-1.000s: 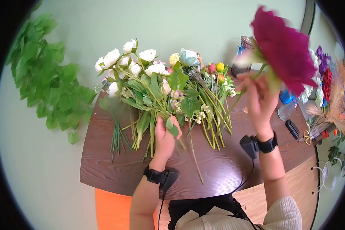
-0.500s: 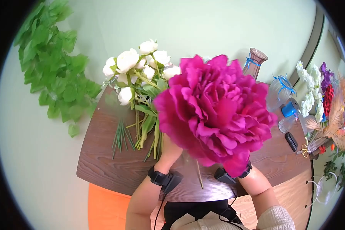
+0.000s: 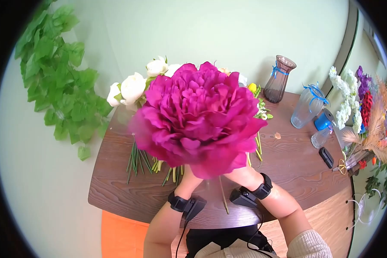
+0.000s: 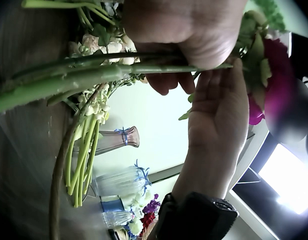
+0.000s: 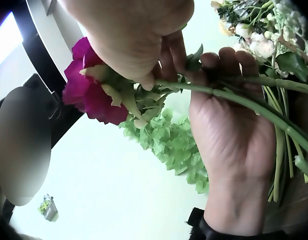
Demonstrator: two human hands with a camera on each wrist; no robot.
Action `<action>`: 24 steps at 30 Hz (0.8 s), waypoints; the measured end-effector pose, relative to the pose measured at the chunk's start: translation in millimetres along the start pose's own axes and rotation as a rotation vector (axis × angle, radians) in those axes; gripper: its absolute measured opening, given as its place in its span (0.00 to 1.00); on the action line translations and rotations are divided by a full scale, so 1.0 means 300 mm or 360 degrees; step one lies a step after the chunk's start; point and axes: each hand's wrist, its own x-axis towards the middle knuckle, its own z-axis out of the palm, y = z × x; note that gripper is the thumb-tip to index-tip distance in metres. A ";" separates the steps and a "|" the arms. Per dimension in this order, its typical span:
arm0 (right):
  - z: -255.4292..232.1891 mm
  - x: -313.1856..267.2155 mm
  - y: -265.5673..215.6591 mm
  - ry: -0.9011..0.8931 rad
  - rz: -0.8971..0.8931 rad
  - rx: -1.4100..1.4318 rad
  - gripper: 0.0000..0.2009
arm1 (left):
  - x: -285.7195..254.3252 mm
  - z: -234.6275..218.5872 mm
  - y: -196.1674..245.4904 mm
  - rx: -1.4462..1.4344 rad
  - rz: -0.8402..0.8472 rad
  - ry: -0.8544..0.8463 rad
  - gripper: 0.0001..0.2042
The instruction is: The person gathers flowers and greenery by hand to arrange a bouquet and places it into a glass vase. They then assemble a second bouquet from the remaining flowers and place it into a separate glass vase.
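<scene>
A large magenta flower (image 3: 198,120) fills the middle of the head view, hiding the fingers of both hands. Behind its left edge show white flowers (image 3: 133,88). In the right wrist view my right hand (image 5: 139,40) pinches the magenta flower's green stem (image 5: 194,87) just below the bloom. My left hand (image 5: 234,125) is palm-up beside it, its fingers curled round the stems. Thick green stems (image 4: 69,85) run out from my left hand (image 4: 184,30) in the left wrist view, with a thin brown stem (image 4: 56,180) crossing below.
On the table (image 3: 288,180) stand a brown vase (image 3: 279,79), a clear vase (image 3: 307,107), a blue spool (image 3: 324,120) and a small glass (image 3: 320,138). Scissors (image 3: 342,167) lie by a black object (image 3: 326,158). Green stems (image 3: 136,161) lie left; leafy vines (image 3: 73,94) hang on the wall.
My right hand has brought the magenta flower from the upper right across to my left hand. The bloom now covers the middle of the bouquet, and the hands are close together.
</scene>
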 end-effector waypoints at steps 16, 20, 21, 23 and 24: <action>0.004 0.049 -0.002 0.0247 -0.0126 -0.0050 0.05 | 0.114 -0.089 0.222 -0.2004 -0.0671 0.0009 0.12; -0.011 0.050 -0.014 0.0109 0.0046 -0.0009 0.04 | 0.118 -0.091 0.233 -0.2096 -0.0819 0.0022 0.13; -0.011 0.050 -0.015 0.0085 0.0110 0.0024 0.04 | 0.118 -0.091 0.233 -0.2096 -0.0822 0.0024 0.13; -0.017 0.052 -0.006 0.0078 -0.0002 -0.0007 0.05 | 0.119 -0.090 0.232 -0.2047 -0.0899 0.0039 0.13; -0.021 0.051 -0.002 0.0073 -0.0115 -0.0039 0.05 | 0.121 -0.091 0.231 -0.2047 -0.0901 0.0041 0.13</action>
